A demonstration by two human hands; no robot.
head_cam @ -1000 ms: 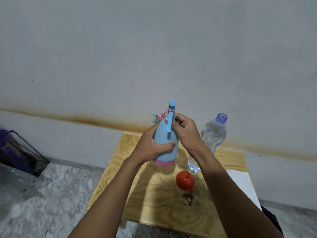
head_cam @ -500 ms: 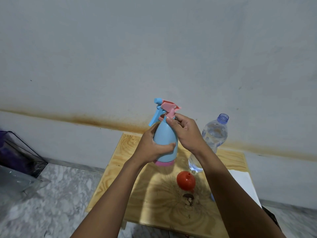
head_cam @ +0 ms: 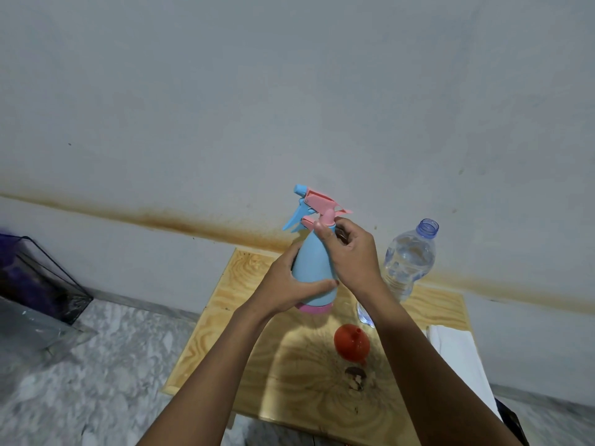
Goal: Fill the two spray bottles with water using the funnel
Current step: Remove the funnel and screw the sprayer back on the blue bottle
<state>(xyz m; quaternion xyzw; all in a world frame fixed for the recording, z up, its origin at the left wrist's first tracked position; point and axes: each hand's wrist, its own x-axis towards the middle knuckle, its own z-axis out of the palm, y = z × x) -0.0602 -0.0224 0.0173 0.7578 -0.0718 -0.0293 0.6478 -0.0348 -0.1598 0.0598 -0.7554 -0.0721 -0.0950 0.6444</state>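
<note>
The fingers [head_cam: 323, 229] of the right hand [head_cam: 354, 260] are curled round the pink neck at the top of the blue spray bottle [head_cam: 314, 267], with the thumb tip pressed on the pink part. The pink and blue spray head [head_cam: 317, 204] sticks up above those fingers, and its nose points to the left.

The left hand [head_cam: 288, 286] is wrapped round the fat lower part of the spray bottle. Its thumb lies flat across the front, just above the pink ring at the bottom. Both hands hold the spray bottle up in the air, standing almost straight.

Under the spray bottle is a small wooden table [head_cam: 225, 317]. Just below the spray bottle and a bit to the right, a red funnel [head_cam: 351, 346] sits on the table with its wide end down and its thin end up. To the right of the spray bottle, behind the right wrist, stands a clear water bottle [head_cam: 409, 260] with no cap and water inside. Lower and farther right of the spray bottle, something flat and white [head_cam: 457, 355] lies at the table's edge.

Far to the left of the spray bottle, a glass box [head_cam: 42, 278] stands on the grey stone floor [head_cam: 96, 365]. Behind the spray bottle is a grey wall [head_cam: 289, 91] with a brown stain line.
</note>
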